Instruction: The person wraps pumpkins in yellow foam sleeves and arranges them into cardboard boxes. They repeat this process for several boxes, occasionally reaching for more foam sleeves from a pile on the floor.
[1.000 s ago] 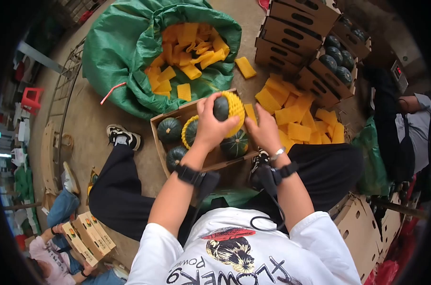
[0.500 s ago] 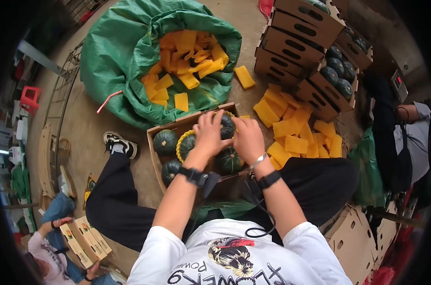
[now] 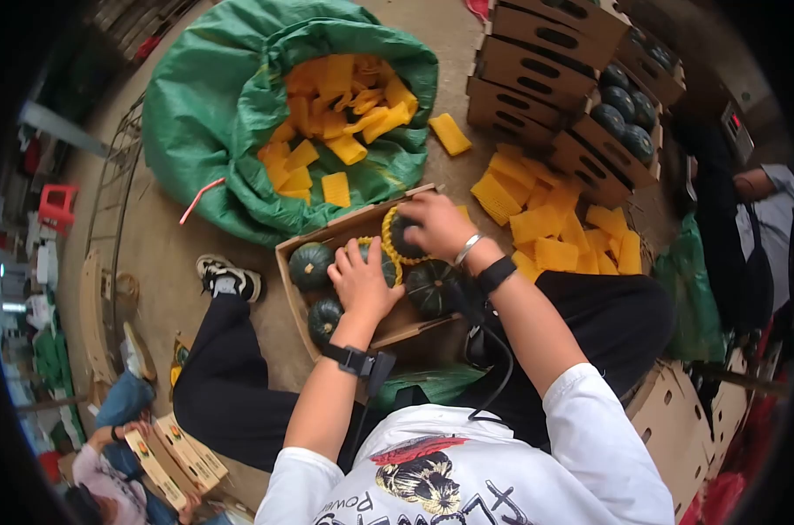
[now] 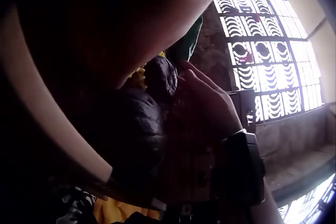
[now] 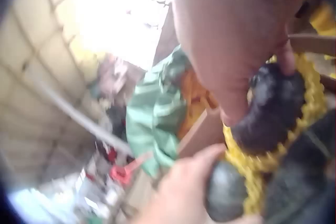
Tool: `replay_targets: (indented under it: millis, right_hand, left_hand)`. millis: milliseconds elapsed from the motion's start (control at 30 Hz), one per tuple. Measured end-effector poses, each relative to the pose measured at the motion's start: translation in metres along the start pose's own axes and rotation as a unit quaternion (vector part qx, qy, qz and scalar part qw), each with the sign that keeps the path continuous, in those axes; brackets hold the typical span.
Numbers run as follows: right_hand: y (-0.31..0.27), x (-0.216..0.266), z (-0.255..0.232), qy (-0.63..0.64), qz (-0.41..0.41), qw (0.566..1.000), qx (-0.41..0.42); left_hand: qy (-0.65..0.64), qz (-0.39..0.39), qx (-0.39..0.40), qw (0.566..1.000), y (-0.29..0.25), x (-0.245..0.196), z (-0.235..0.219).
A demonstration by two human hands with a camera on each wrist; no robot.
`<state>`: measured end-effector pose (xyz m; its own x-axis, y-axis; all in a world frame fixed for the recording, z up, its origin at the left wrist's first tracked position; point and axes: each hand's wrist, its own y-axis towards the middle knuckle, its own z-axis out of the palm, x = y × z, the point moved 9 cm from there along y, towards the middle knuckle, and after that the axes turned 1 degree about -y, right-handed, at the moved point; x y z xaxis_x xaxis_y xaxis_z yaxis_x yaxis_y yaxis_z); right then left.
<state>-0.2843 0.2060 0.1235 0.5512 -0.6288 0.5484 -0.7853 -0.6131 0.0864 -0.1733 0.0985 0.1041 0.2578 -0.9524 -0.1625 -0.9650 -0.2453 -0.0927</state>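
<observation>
A shallow cardboard box [image 3: 302, 311] holds several dark green kabocha squashes, two of them in yellow foam nets. At its far right corner, my right hand [image 3: 442, 229] grips the top of a netted squash [image 5: 273, 111], thumb and fingers on opposite sides. The yellow foam net [image 5: 315, 95] rings that squash below the fingers. My left hand [image 3: 368, 284] lies curled over the other netted squash [image 5: 226, 190] in the middle of the box, partly hiding it. Bare squashes sit at the left [image 3: 311, 266], front left [image 3: 325, 320] and right [image 3: 433, 288].
Beyond the box bulges a green sack [image 3: 213, 131] full of yellow foam nets [image 3: 334, 122]. More nets [image 3: 537, 210] lie heaped on the floor to the right. Stacked cardboard boxes [image 3: 537, 70] with squashes stand behind them. Another person [image 3: 108, 472] handles cartons at the lower left.
The netted squash held up in both hands has gone down into the box's far right corner. My left hand has moved left onto the middle squash; my right hand has shifted over the corner one.
</observation>
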Motion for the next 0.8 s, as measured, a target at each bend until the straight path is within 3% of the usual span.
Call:
replay_targets:
  millis: [33, 67, 100, 167, 200, 233, 300, 367, 433, 467, 567, 633, 700, 767, 800]
  right_hand:
    - [0.006, -0.022, -0.019, 0.152, -0.003, 0.986, -0.068]
    - [0.005, -0.063, -0.039, 0.258, 0.083, 0.947, -0.171]
    - [0.003, -0.105, -0.038, 0.302, 0.196, 0.922, -0.143]
    - [0.007, -0.154, -0.008, 0.172, 0.175, 0.969, -0.03]
    - [0.004, -0.177, 0.038, 0.067, 0.179, 0.976, 0.1]
    - [-0.006, -0.194, 0.074, -0.038, 0.177, 0.956, 0.229]
    - [-0.033, -0.19, 0.092, -0.095, 0.293, 0.883, 0.354]
    - [-0.036, -0.184, 0.112, -0.22, 0.197, 0.908, 0.297]
    - [-0.028, -0.191, 0.118, -0.13, 0.208, 0.926, 0.287]
    - [-0.023, -0.187, 0.11, -0.175, 0.152, 0.937, 0.26]
    - [-0.007, -0.196, 0.063, -0.206, 0.189, 0.931, 0.233]
    - [0.009, -0.151, -0.02, -0.167, 0.214, 0.96, 0.072]
    - [0.016, -0.083, -0.085, -0.106, 0.148, 0.983, -0.037]
    - [0.0, 0.003, -0.105, 0.028, 0.065, 0.997, 0.027]
    - [-0.017, 0.041, -0.092, 0.088, -0.024, 0.994, 0.061]
  left_hand:
    - [-0.008, 0.017, -0.004, 1.0, -0.002, -0.001, -0.003]
    - [-0.022, 0.033, 0.004, 0.999, -0.002, -0.001, -0.003]
    - [-0.038, 0.045, 0.012, 0.998, -0.003, 0.001, -0.005]
    - [-0.118, 0.062, 0.009, 0.991, -0.006, 0.004, -0.022]
    - [-0.14, 0.067, -0.028, 0.988, -0.006, 0.01, -0.03]
    - [-0.161, 0.069, -0.067, 0.982, -0.006, 0.017, -0.039]
    - [-0.189, 0.04, -0.087, 0.977, -0.011, 0.036, -0.055]
    - [-0.24, 0.002, -0.112, 0.964, -0.021, 0.055, -0.067]
    - [-0.347, -0.075, -0.075, 0.932, -0.029, 0.071, -0.064]
    - [-0.345, -0.082, -0.073, 0.932, -0.035, 0.075, -0.064]
    - [-0.365, -0.078, -0.087, 0.924, -0.037, 0.069, -0.07]
    - [-0.431, -0.088, -0.062, 0.896, -0.035, 0.048, -0.078]
    - [-0.541, -0.05, -0.033, 0.839, -0.039, 0.027, -0.069]
    - [-0.615, 0.027, 0.022, 0.788, -0.052, -0.006, -0.08]
    - [-0.651, 0.027, 0.075, 0.755, -0.062, -0.017, -0.079]
